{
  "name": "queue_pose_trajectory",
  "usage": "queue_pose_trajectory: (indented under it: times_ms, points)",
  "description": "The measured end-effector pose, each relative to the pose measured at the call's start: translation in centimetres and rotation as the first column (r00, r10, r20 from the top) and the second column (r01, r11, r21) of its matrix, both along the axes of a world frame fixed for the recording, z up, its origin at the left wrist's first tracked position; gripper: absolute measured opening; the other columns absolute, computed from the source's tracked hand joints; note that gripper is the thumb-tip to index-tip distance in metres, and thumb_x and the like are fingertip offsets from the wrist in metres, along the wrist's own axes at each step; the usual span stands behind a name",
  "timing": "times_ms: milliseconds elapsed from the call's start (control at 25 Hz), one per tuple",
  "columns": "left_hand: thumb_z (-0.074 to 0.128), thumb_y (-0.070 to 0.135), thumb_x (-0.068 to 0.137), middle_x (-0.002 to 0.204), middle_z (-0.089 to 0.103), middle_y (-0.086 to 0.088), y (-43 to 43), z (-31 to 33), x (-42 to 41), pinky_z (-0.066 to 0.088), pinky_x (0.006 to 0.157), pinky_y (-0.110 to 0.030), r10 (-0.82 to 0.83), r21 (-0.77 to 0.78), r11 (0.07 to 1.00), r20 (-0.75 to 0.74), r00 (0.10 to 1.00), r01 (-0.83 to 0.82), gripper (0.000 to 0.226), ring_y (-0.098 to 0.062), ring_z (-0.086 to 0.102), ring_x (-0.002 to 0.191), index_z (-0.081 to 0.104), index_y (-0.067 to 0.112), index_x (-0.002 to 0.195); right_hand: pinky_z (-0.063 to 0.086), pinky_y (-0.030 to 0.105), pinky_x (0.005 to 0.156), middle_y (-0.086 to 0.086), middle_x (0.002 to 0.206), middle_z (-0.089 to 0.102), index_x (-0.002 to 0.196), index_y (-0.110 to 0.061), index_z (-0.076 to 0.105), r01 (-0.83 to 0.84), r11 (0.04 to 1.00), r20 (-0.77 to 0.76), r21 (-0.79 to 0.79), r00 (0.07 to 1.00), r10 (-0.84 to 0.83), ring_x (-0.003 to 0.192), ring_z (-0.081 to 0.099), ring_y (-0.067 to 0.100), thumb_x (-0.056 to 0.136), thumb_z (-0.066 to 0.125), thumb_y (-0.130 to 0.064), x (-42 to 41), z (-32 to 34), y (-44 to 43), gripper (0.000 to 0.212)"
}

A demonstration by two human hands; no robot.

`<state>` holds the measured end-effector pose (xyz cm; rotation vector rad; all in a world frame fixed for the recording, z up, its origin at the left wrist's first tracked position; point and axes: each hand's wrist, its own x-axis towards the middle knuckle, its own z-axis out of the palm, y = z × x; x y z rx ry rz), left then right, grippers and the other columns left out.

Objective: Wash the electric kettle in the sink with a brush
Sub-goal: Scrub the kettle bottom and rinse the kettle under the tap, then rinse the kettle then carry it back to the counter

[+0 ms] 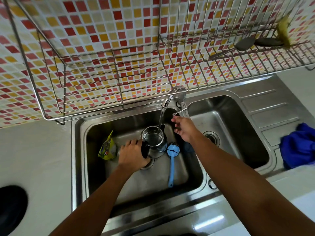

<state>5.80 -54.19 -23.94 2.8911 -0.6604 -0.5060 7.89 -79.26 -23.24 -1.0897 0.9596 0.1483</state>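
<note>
The electric kettle, steel with a black handle and open top, stands in the left basin of the steel sink. Water runs from the faucet straight into it. My left hand grips the kettle's black handle. A blue long-handled brush lies in the basin just right of the kettle, its handle pointing toward me. My right hand hovers with loose fingers just below the faucet lever, holding nothing.
A yellow pouch leans in the left basin's left side. A blue cloth lies on the drainboard at right. A wire dish rack hangs over the back of the sink. A black round object sits on the left counter.
</note>
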Motion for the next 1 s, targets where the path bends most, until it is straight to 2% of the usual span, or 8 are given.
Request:
queue_pose_trajectory:
  times_ms: [320,480,560,640,760,840,920,1000]
  points:
    - [0.064,0.062,0.069,0.128,0.057,-0.004,-0.1,-0.1,0.6,0.043,0.100,-0.045,-0.061,0.059,0.996,0.001,0.998,0.061,0.078,-0.027,0.054,0.119,0.052,0.021,0.134,0.036,0.022,0.056,0.000,0.087,0.065,0.121,-0.002,0.062,0.076,0.990,0.148,0.119,0.985,-0.093,0.064,0.044,0.007,0.097,0.047,-0.004,-0.6,1.8,-2.1,0.028]
    - [0.056,0.063,0.072,0.124,0.061,-0.006,0.1,-0.3,0.1,0.042,0.098,-0.044,-0.068,0.053,0.997,0.091,0.994,0.063,0.072,-0.029,0.056,0.115,0.057,0.019,0.129,0.039,0.019,0.049,-0.001,0.085,0.065,0.116,-0.002,0.064,0.046,0.993,0.194,0.111,0.979,-0.067,0.062,0.045,0.006,0.096,0.050,-0.004,-1.2,2.9,-3.2,0.025]
    - [0.055,0.065,0.075,0.119,0.064,-0.008,0.2,0.0,-0.2,0.044,0.092,-0.046,-0.036,-0.011,0.999,0.149,0.988,0.038,0.069,-0.030,0.059,0.111,0.061,0.017,0.125,0.039,0.018,0.046,0.000,0.085,0.065,0.110,-0.004,0.065,0.057,0.985,0.224,0.162,0.970,-0.093,0.062,0.044,0.007,0.096,0.049,-0.002,-1.6,3.2,-3.6,0.021]
    - [0.055,0.064,0.082,0.117,0.064,-0.010,0.5,0.4,-0.4,0.045,0.091,-0.048,0.063,-0.146,0.989,0.191,0.979,-0.035,0.065,-0.031,0.060,0.109,0.062,0.015,0.123,0.038,0.018,0.047,0.000,0.087,0.065,0.109,-0.005,0.064,0.073,0.969,0.265,0.238,0.954,-0.137,0.064,0.044,0.007,0.095,0.047,0.001,-2.1,2.9,-3.9,0.023]
    - [0.054,0.053,0.094,0.123,0.061,-0.013,2.4,0.8,-0.7,0.043,0.098,-0.052,0.289,-0.364,0.902,0.113,0.951,-0.231,0.053,-0.032,0.056,0.118,0.058,0.013,0.130,0.039,0.018,0.048,-0.001,0.091,0.067,0.122,-0.007,0.059,0.139,0.939,0.315,0.314,0.918,-0.241,0.063,0.048,0.006,0.094,0.048,0.003,-3.0,2.7,-3.9,0.032]
    - [0.046,0.049,0.098,0.122,0.061,-0.013,4.2,0.6,-1.1,0.042,0.098,-0.048,0.400,-0.480,0.805,0.006,0.916,-0.348,0.050,-0.031,0.054,0.118,0.058,0.011,0.128,0.037,0.019,0.049,-0.001,0.091,0.068,0.123,-0.009,0.061,0.162,0.970,0.302,0.183,0.930,-0.212,0.060,0.046,0.006,0.094,0.047,0.004,-3.6,2.9,-2.5,0.034]
    - [0.043,0.040,0.102,0.119,0.063,-0.013,6.0,-0.4,-1.7,0.044,0.095,-0.042,0.472,-0.573,0.682,-0.129,0.872,-0.454,0.041,-0.032,0.056,0.115,0.061,0.010,0.122,0.038,0.022,0.055,0.000,0.091,0.067,0.118,-0.011,0.065,0.021,0.987,0.236,-0.157,0.972,0.017,0.062,0.048,0.006,0.094,0.051,0.003,-4.4,2.9,0.5,0.031]
    - [0.047,0.022,0.104,0.118,0.065,-0.016,7.6,-2.1,-2.6,0.044,0.094,-0.039,0.518,-0.595,0.585,-0.247,0.819,-0.551,0.027,-0.034,0.059,0.112,0.063,0.007,0.120,0.044,0.023,0.066,0.002,0.092,0.067,0.113,-0.014,0.068,-0.198,0.834,0.175,-0.515,0.928,0.328,0.071,0.056,0.006,0.090,0.060,0.002,-5.4,2.1,4.6,0.029]
